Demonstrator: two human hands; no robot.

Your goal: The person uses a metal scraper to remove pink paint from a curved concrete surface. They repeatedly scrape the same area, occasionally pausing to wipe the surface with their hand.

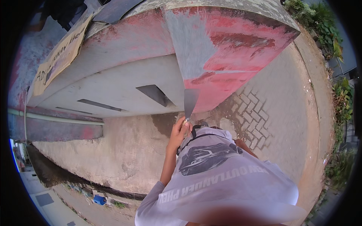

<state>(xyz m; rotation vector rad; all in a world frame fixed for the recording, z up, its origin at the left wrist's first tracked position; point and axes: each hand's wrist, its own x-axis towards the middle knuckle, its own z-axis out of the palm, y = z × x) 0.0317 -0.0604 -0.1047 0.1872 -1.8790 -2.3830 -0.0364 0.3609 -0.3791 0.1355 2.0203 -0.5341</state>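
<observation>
Gripping handle of flat grey metal scraper (190, 101), left hand (180, 131) closed around it, arm raised from grey printed T-shirt sleeve. Scraper blade tip touching worn red-painted concrete wall (241, 45), at lower edge of bare grey scraped strip (186, 45). Right hand hidden behind person's chest; state cannot be told. Brown cardboard sign (60, 56) with handwriting on wall at far left. Grey paving bricks (260, 113) below wall.

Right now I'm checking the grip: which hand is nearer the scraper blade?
Left. The left hand grips the handle just below the scraper blade. The right hand is hidden behind the shirt, farther back.
</observation>
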